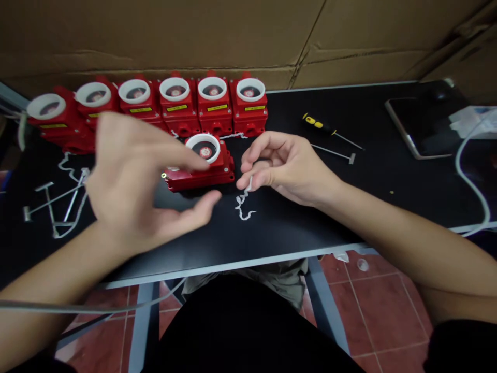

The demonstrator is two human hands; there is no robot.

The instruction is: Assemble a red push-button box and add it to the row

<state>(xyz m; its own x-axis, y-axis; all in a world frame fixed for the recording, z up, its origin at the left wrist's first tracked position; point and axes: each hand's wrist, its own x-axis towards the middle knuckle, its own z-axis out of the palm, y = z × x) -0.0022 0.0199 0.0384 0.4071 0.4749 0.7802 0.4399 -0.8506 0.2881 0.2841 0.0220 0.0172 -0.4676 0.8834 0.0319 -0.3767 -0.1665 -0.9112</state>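
Between the thumb and finger of my right hand is the end of a thin white curly chain; the rest dangles over the black tabletop. My left hand, slightly blurred, is raised with thumb and index finger spread apart and nothing between them. Beyond my hands a red box-shaped device lies on the table, with a white ring around its dark round window. My left fingertips hide part of its front.
Several similar red devices stand in a row at the back. Metal T-handle tools lie at left. Toward the right are a yellow-black screwdriver, another T-handle tool, a phone-like tablet and a white cable. Cardboard backs the table.
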